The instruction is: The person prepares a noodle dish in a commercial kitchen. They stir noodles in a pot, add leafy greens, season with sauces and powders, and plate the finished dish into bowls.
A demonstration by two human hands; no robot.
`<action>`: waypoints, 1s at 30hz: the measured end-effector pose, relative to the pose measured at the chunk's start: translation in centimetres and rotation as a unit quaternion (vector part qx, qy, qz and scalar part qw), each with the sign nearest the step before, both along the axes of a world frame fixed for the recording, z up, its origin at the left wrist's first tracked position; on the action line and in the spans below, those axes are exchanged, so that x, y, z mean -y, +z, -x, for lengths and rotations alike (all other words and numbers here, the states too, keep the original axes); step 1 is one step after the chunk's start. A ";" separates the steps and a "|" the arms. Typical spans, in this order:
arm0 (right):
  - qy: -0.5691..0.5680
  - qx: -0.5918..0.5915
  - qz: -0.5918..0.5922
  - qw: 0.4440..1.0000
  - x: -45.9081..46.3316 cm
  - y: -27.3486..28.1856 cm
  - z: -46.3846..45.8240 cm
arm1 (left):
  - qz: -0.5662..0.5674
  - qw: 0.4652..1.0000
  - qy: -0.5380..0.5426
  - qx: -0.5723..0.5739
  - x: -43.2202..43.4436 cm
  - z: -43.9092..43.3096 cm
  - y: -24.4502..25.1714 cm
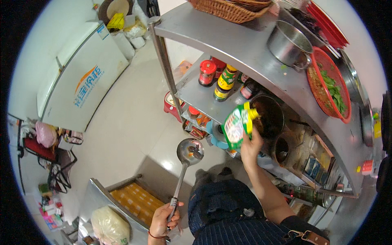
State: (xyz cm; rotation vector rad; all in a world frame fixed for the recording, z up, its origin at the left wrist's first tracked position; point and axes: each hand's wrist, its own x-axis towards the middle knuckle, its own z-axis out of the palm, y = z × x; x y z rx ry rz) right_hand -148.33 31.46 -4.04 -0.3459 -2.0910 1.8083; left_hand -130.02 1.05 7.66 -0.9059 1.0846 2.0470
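My left hand (163,219) grips the handle of a metal ladle (190,152), whose bowl holds a little dark sauce or paste. At the edge of the steel shelf, my right hand (252,147) holds a green and white seasoning pouch (237,127) with a yellow cap, the cap pointing up and to the right. Behind the pouch are a red-lidded jar (207,73), a yellow-labelled bottle (225,82) and a dark pot (266,113) on the lower shelf.
The upper steel shelf (245,46) bears a steel pot (289,41), a red basket of greens (312,76) and a wicker basket (232,10). A chest freezer (85,82) stands at left. Near my left hand, a plastic bag (110,226) lies on a steel counter.
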 end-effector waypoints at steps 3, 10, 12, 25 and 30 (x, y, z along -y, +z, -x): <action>-0.117 -0.014 -0.027 0.993 2.1 1.0 5.0 | -0.006 1.000 -0.024 -0.009 -0.2 0.0 -0.4; -0.229 0.032 -0.120 0.965 3.7 -3.7 12.3 | 0.062 0.998 -0.018 -0.010 -2.7 -0.6 0.9; -0.167 0.134 -0.054 0.975 3.8 -2.2 11.5 | 0.091 0.995 -0.020 -0.027 -2.5 -1.9 -0.4; 0.043 0.003 0.001 0.999 -8.3 6.8 -9.0 | 0.077 0.991 -0.103 -0.046 -4.3 -1.3 -1.8; -0.322 0.128 0.274 0.897 -24.5 -0.1 -25.8 | 0.069 0.978 -0.154 -0.126 -10.4 -3.1 1.3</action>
